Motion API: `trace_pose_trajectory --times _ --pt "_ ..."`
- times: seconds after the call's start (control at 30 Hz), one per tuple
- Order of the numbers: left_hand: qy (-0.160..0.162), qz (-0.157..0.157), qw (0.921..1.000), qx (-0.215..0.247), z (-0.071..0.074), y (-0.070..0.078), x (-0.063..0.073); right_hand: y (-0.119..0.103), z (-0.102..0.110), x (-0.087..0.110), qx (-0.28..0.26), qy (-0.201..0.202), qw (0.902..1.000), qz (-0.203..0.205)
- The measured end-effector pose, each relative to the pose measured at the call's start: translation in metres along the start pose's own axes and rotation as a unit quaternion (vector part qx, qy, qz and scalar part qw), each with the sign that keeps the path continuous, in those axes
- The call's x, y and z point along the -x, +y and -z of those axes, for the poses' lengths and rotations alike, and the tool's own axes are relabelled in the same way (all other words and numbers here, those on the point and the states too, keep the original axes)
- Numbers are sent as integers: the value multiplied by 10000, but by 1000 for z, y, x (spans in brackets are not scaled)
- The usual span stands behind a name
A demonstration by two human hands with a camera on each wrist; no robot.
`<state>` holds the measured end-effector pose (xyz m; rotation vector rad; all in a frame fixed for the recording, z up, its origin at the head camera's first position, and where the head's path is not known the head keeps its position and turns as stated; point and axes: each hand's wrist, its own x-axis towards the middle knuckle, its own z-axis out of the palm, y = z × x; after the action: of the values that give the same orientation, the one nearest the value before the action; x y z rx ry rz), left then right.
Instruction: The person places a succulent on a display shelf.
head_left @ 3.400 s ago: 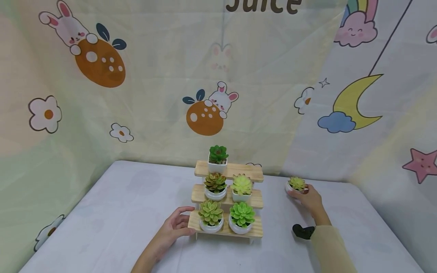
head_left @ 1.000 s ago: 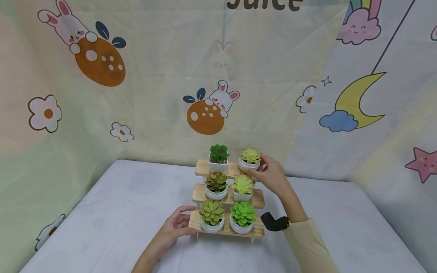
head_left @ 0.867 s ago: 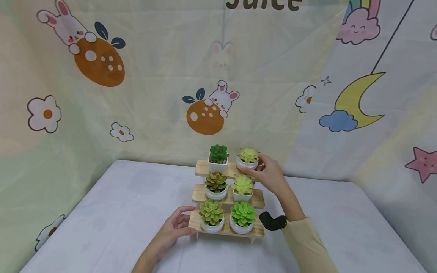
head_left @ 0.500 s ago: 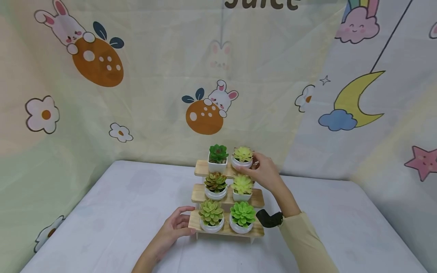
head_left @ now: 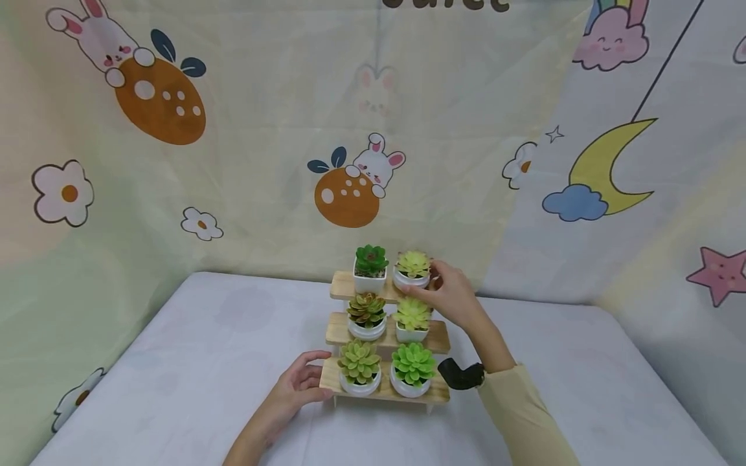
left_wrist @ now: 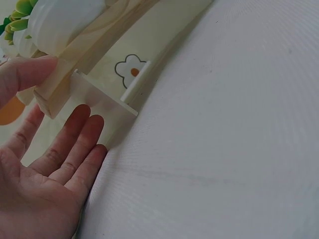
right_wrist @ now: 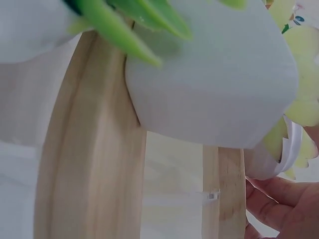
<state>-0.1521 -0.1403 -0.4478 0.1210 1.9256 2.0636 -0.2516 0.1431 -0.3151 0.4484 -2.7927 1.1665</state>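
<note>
A three-tier wooden plant stand (head_left: 384, 391) holds small succulents in white pots. My left hand (head_left: 290, 387) grips the left end of its bottom board; in the left wrist view the thumb (left_wrist: 35, 69) lies on top, the other fingers spread below and beside it. At the right of the top tier, my right hand (head_left: 456, 294) holds a pale yellow-green succulent (head_left: 412, 264) by its round pot, thumb in front. That pot (right_wrist: 261, 160) shows behind the middle-tier square pot (right_wrist: 214, 84) in the right wrist view. A dark green succulent (head_left: 370, 259) stands left of it.
The middle tier bears a reddish-green succulent (head_left: 366, 309) and a yellow-green one (head_left: 412, 314). Below them stand an olive-green succulent (head_left: 358, 361) and a bright green one (head_left: 414, 362). A black device (head_left: 460, 374) sits at my right wrist. A printed cloth (head_left: 262, 162) hangs behind the white table (head_left: 192, 375).
My right hand has carried the pale succulent from the table's right side to the top tier, then slid it left; it is nearly still over the last half second. My left hand stays put.
</note>
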Motion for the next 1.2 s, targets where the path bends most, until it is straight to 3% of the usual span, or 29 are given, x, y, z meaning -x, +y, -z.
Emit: trace_pose_trajectory --times 0.3,0.93,1.2 --pt "-63 34 9999 148 -2 -2 3 5 -1 4 -269 -131 9995 112" --pt "-57 19 9999 111 -2 -2 -1 4 6 5 -522 -297 9978 -266" --pt "-57 31 9999 85 -1 0 -1 4 6 5 -548 -370 9978 -101"
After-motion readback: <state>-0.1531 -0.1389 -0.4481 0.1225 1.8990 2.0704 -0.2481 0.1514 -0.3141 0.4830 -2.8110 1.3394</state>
